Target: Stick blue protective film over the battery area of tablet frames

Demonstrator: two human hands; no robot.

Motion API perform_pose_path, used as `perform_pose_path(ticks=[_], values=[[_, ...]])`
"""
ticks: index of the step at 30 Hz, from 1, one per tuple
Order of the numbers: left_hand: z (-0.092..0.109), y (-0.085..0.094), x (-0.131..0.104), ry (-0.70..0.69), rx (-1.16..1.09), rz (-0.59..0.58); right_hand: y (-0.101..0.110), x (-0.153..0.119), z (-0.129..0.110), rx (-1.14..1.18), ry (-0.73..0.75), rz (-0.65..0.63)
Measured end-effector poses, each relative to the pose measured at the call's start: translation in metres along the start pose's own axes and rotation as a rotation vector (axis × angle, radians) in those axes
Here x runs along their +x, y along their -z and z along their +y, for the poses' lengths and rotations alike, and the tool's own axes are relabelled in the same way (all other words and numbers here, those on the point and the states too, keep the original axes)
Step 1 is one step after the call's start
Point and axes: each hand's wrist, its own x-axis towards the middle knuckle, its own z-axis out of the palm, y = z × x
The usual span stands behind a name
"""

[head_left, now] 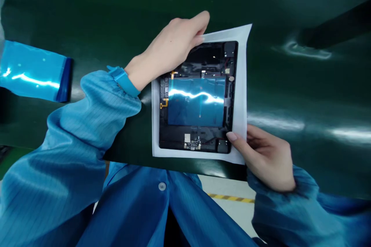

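An opened tablet [179, 137] with its inner parts showing lies on a white sheet [240, 85]. A shiny blue film [195, 114] covers the middle of it, and a small circuit board [192, 144] sits near its lower edge. My left hand [176, 44] reaches over the tablet's upper left corner, its fingers closed on the sheet's top edge; that corner is hidden. At the lower right my right hand [266, 156] grips the tablet together with the sheet. Its thumb presses on the tablet's frame, while the other fingers are partly hidden behind the sheet.
A stack of blue film sheets [33, 71] lies on the dark green table [290, 85] to the left. The table's front edge runs just below the tablet. A dark bar-like shape [342, 27] shows at the upper right. Yellow-and-black tape [232, 198] marks the floor.
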Motion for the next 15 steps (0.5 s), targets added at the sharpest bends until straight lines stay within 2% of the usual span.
perform_pose_path(ticks=[15], values=[[-0.0031,-0.0046,0.0009,0.015,-0.021,-0.028,0.0018,0.0035,-0.0055,-0.020,-0.063,-0.026]])
